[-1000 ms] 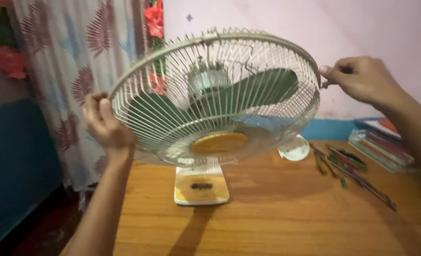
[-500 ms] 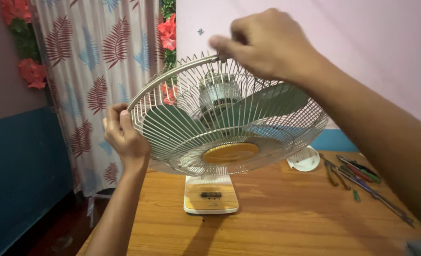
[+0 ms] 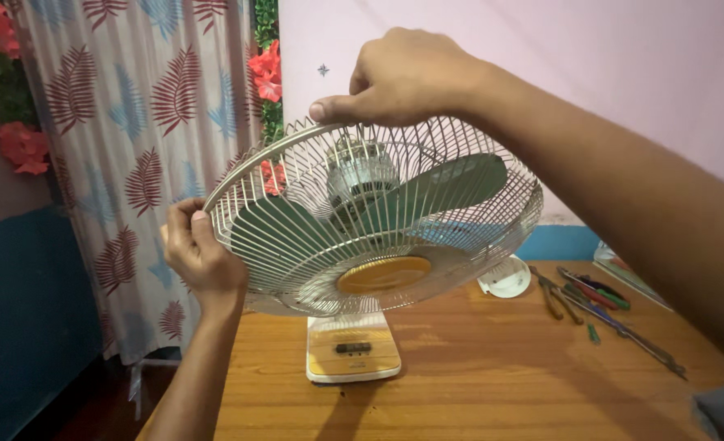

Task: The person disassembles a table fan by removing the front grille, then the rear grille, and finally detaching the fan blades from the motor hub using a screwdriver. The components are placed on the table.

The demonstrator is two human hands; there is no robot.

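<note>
Both hands' grips (image 3: 203, 253) (image 3: 403, 77) clasp tight on the round wire fan guard's rim (image 3: 239, 175)

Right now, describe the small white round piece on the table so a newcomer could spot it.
On the wooden table, look right of the table fan, just under the edge of its wire guard. The white round cap lies there, left of the scattered hand tools. It is the only pale disc-shaped thing among long thin ones.
</note>
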